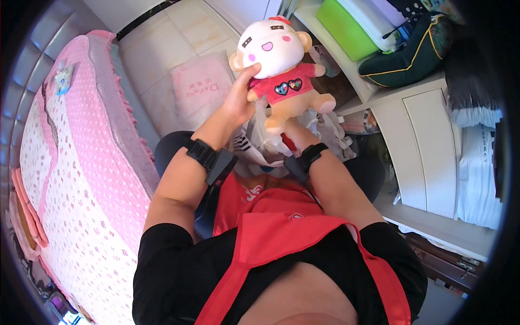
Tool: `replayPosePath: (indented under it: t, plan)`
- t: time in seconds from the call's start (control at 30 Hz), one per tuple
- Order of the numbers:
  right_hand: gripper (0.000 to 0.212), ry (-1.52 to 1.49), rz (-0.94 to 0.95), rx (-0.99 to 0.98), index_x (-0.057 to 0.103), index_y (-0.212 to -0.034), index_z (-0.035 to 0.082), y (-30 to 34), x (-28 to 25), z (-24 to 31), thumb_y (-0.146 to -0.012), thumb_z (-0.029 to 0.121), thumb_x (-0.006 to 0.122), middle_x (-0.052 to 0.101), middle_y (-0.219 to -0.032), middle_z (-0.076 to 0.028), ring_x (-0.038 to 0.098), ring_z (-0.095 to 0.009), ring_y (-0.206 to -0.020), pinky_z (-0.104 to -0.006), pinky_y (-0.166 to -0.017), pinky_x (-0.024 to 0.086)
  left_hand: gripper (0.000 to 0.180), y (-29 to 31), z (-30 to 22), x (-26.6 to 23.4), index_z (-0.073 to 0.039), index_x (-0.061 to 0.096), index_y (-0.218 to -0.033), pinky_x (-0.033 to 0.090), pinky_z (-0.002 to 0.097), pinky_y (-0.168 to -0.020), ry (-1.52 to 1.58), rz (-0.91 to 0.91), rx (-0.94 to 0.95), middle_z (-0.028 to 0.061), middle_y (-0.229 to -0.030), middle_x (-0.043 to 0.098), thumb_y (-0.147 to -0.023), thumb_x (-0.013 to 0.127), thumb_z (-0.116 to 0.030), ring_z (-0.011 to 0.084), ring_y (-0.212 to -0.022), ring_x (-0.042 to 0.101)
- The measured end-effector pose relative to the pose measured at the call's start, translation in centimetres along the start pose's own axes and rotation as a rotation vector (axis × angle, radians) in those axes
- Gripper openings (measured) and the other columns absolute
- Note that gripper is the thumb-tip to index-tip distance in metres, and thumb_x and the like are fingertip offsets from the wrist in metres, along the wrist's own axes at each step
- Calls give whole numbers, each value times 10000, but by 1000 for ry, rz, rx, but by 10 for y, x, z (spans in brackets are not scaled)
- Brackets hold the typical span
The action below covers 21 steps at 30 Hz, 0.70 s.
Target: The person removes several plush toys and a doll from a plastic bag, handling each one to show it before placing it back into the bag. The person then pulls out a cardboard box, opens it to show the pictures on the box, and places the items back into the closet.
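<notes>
Plush doll, red-shirted, is held up to the right of the bed. Left hand, on the doll's bed-facing side, is closed on it, thumb in front. Right hand, farther from the bed, is mostly hidden behind the doll's legs; grip cannot be determined. Pink package lies near the bed; white cabinet stands well apart from it.

a pink package lies on the tiled floor.
</notes>
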State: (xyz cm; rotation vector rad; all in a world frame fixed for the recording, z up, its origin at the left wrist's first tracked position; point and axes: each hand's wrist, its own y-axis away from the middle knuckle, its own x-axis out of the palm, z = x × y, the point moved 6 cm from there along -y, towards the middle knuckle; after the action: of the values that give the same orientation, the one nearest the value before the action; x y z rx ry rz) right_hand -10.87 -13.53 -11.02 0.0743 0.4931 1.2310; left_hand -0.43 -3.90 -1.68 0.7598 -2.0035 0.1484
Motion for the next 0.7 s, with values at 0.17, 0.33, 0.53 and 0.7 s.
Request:
replayPosePath:
  t: [0.17, 0.33, 0.53, 0.7]
  plan:
    - [217, 302, -175, -255, 628, -830, 57, 40, -42, 66, -654, 167, 688, 618, -811, -126, 604, -204, -777, -317, -686, 463, 500, 5, -15, 7, -64, 473, -1143, 425, 322, -861, -85, -58, 63, 66, -1085, 556, -765, 599, -366, 179, -991, 531]
    - [230, 428, -175, -203, 608, -801, 22, 80, -52, 83, -650, 180, 678, 608, -738, -114, 587, -190, -688, -309, -642, 463, 501, 3, -10, 0, -66, 470, -1146, 420, 308, -873, -84, -61, -5, 62, -1094, 557, -761, 613, -351, 162, -996, 537]
    - [268, 375, -397, -311, 578, -806, 19, 88, -65, 108, -625, 181, 692, 578, -670, -113, 563, -196, -595, -314, -589, 457, 498, 0, -17, -13, -81, 437, -1186, 408, 355, -903, -55, -51, 11, 69, -1147, 528, -787, 582, -342, 182, -1044, 514]
    - [176, 285, -592, -373, 543, -760, 36, 99, -96, 77, -632, 97, 648, 531, -622, -69, 507, -135, -561, -283, -538, 427, 556, 14, -38, -5, -70, 392, -1224, 396, 421, -922, -41, -44, 37, 93, -1192, 491, -790, 572, -366, 227, -1074, 495]
